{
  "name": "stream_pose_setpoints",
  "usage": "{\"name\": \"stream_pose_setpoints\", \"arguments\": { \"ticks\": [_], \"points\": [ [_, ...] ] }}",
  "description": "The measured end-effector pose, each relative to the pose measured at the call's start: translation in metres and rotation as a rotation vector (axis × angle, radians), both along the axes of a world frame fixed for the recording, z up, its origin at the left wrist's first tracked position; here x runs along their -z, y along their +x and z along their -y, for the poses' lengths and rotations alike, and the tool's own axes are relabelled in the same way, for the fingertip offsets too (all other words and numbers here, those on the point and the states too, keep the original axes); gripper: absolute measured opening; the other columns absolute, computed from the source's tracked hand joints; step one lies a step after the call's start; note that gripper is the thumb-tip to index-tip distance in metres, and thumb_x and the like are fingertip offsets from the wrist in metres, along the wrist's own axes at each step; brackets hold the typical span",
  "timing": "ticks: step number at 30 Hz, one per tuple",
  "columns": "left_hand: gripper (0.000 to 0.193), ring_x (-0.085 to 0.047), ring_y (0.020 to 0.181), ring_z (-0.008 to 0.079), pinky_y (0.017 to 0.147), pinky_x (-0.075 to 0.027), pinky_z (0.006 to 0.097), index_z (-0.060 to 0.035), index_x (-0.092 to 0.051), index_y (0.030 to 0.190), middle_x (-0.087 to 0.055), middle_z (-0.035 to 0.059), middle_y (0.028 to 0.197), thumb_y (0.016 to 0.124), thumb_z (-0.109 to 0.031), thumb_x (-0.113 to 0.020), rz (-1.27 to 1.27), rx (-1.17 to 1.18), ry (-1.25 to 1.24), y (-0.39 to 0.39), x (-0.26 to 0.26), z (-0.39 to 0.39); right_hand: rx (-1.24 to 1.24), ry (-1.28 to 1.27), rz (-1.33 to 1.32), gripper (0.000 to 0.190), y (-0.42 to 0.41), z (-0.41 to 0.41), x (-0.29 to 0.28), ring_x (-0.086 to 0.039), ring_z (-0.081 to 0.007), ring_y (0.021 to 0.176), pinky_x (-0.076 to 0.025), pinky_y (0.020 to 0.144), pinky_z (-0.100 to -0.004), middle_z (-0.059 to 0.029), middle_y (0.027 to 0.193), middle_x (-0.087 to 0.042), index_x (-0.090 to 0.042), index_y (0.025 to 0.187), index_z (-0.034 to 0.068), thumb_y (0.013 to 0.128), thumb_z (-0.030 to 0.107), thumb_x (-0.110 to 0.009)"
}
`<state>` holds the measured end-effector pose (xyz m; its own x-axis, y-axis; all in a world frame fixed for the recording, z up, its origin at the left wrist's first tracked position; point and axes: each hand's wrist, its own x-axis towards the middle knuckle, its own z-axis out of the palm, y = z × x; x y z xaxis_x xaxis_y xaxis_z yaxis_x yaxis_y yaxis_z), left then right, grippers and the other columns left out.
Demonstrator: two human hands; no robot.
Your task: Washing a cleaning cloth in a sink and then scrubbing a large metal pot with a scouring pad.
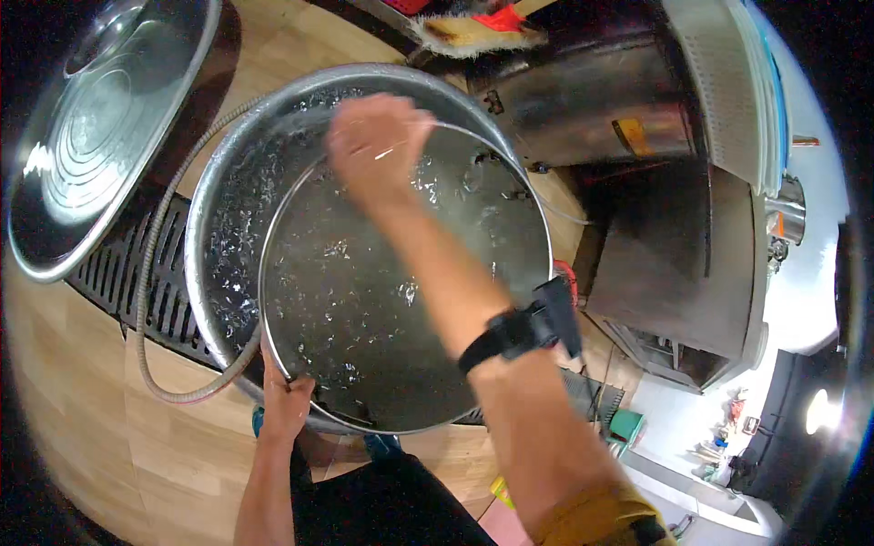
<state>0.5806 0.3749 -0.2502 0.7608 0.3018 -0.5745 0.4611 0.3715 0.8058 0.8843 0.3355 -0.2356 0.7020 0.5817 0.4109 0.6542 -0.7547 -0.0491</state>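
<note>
A large round metal basin (198, 266) holds water with ripples and bubbles. Over its right part lies a wide round pan or sieve with a thin metal rim (548, 252); its dark surface looks wet, and I cannot tell whether it is mesh or solid. At the near left rim, my left hand (288, 404) grips the edge with the thumb on top. My right hand (379, 140), blurred, is over the far rim, its fingers hard to make out; a black strap with a device is on that forearm. A ribbed flexible hose (153, 273) loops over the basin's left side.
Another big metal basin (116, 123) leans at the upper left beside a black floor grating (130, 273). Steel equipment (580, 102) and a steel cabinet (676, 259) stand on the right, with stacked white perforated trays (724, 89). A green bin (625, 424) sits at the lower right.
</note>
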Motion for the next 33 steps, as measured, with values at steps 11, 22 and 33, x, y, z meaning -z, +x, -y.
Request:
{"name": "stream_pose_setpoints", "arguments": {
  "ticks": [11, 22, 33],
  "points": [
    [0.089, -0.041, 0.119, 0.0199, 0.1, -0.034, 0.0308, -0.0115, -0.016, 0.144, -0.041, 0.0079, 0.131, 0.064, 0.018, -0.042, -0.03, -0.082, -0.154, -0.009, 0.037, 0.005, 0.665, 0.245, -0.486, 0.05, 0.005, 0.299, -0.019, -0.06, -0.0308, 0.089, -0.044, 0.081, -0.0392, -0.0215, 0.1, -0.063, -0.062, 0.098, -0.004, 0.084, 0.043, -0.052],
    [0.051, -0.048, 0.108, 0.0143, 0.093, -0.038, 0.0296, -0.0059, -0.042, 0.133, -0.054, 0.004, 0.118, 0.082, -0.012, -0.048, -0.044, 0.269, 0.263, 0.1, -0.031, -0.071, 0.444, 0.205, -0.878, 0.052, -0.011, 0.328, -0.016, -0.064, -0.0342, 0.084, -0.048, 0.078, -0.0417, -0.0236, 0.088, -0.065, -0.059, 0.104, -0.004, 0.07, 0.032, -0.075],
    [0.047, -0.051, 0.109, 0.0213, 0.09, -0.042, 0.0333, -0.0057, -0.043, 0.128, -0.049, 0.0092, 0.124, 0.084, -0.009, -0.057, -0.305, -0.432, 0.171, -0.054, -0.051, 0.171, 0.611, 0.03, -1.619, 0.053, -0.199, 0.378, -0.082, -0.06, -0.0229, 0.091, -0.047, 0.079, -0.0343, -0.0173, 0.096, -0.062, -0.054, 0.11, -0.005, 0.076, 0.031, -0.071]
  ]
}}
